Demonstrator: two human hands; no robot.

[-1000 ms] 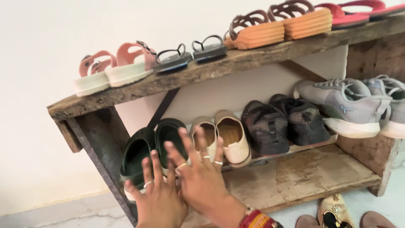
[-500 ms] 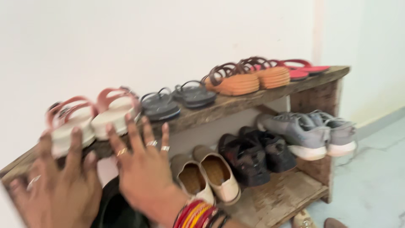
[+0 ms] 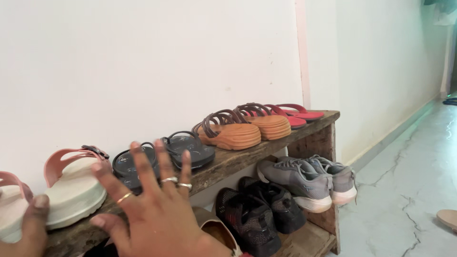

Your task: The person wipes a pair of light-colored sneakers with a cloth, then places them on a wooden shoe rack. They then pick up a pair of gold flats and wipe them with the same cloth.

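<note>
Your right hand [image 3: 154, 209] is hovering open, fingers spread, in front of the top plank of the wooden shoe rack [image 3: 247, 154], with nothing gripped; the fingertips are lying over the dark flip-flops [image 3: 162, 157], though whether they are actually touching is hard to tell. Your left hand [image 3: 26, 228] is showing only at the frame's lower left corner, a finger resting against the edge of the pink-strapped white sandal [image 3: 9, 209] there; whether it is gripping or just touching, I cannot tell.

The nearest pair to you is those pink-and-white sandals. The second sandal [image 3: 74, 188] is sitting between your two hands, toe overhanging the plank's front edge slightly.

If you are straightening this pair, you are probably best served by pushing with flat palms against the thick soles rather than pulling on the straps, since the straps look soft and would likely twist. Keep both soles sitting level on the plank.

Mind the flip-flops just beside the sandals: they look light and could slide against the orange ridged sandals [image 3: 238, 131] further along. The red pair [image 3: 297, 116] at the far end and the grey sneakers [image 3: 304, 178] and black shoes [image 3: 257, 212] below are well apart from your hands.
</note>
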